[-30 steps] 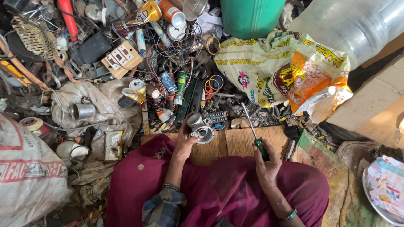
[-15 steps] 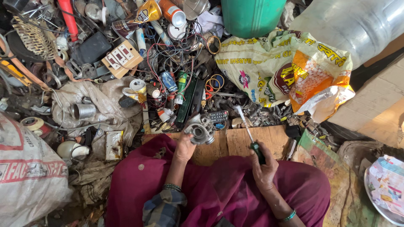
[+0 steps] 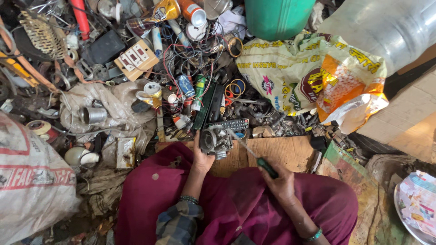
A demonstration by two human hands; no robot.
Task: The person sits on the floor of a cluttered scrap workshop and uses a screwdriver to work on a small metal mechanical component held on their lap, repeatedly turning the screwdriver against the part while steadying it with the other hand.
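Metal engine part (image 3: 216,140) gripped by left hand (image 3: 201,159) over wooden board (image 3: 281,152); right hand (image 3: 281,183) grips green-handled screwdriver (image 3: 265,167), tip apparently touching it.

Left hand (image 3: 201,157) now tipping the grey metal engine part (image 3: 215,141) more upright than a second ago, right hand (image 3: 280,183) shifted leftward, its green-handled screwdriver (image 3: 255,157) swung down, tip now meeting the part

One carburetor (image 3: 215,141), one screwdriver (image 3: 259,159), two hands (one remote (image 3: 228,124)).
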